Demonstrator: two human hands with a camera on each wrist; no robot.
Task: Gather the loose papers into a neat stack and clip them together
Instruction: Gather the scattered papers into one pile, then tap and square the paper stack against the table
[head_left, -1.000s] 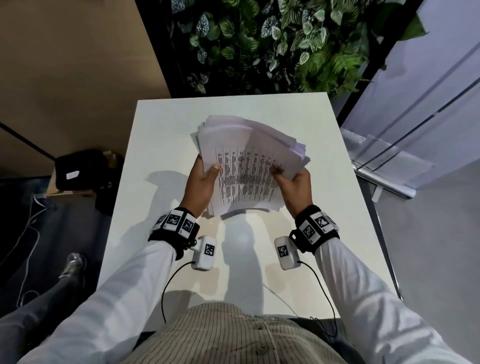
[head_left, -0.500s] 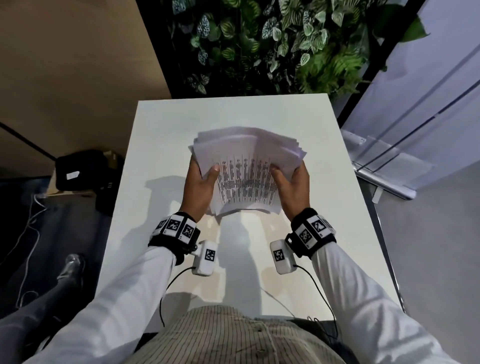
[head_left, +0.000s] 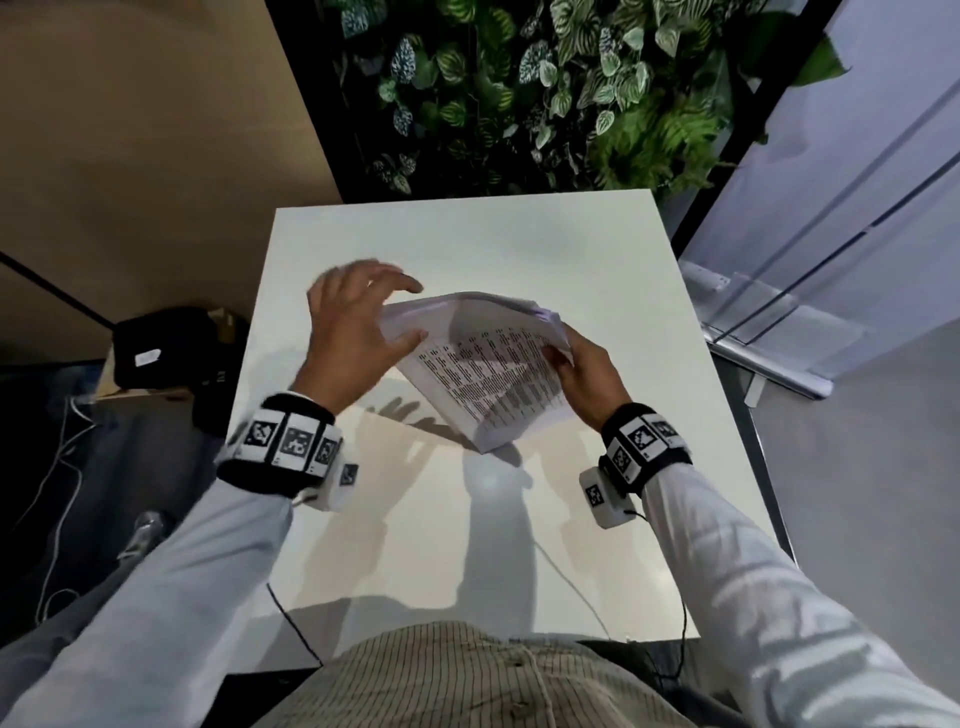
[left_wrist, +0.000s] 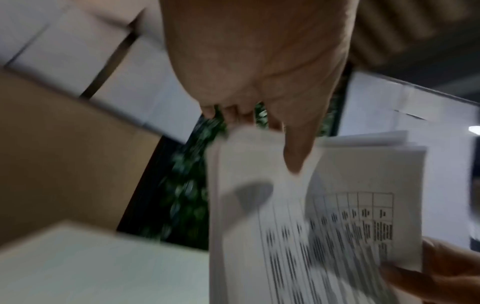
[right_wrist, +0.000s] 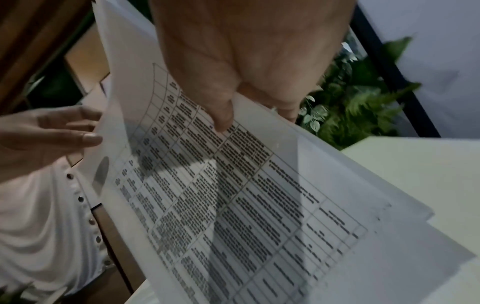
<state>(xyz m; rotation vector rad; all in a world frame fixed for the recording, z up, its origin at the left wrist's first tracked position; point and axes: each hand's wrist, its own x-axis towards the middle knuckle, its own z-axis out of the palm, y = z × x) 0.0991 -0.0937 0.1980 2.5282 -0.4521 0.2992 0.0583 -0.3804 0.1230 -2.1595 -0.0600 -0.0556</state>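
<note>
- Pinching one edge of the paper stack (head_left: 483, 374), the right hand (head_left: 584, 371) has its thumb on the printed top sheet and its fingers curled underneath.
- From that pinch the stack slopes down and away, tilted, its lowest corner just above the white table (head_left: 597, 270); whether that corner touches the top cannot be told.
- The left hand (head_left: 353, 332) sits at the edge opposite the pinch, fingers spread and fairly straight, arched over the stack's upper edge.
- In the left wrist view its thumb (left_wrist: 298, 156) lies on the top sheet near the corner; it holds nothing closed, a wide loose reach.
- Sheets on the far side of the pinch are fanned and uneven, edges not aligned.
- The top sheet carries a printed table of rows, blurred in the wrist views.
</note>
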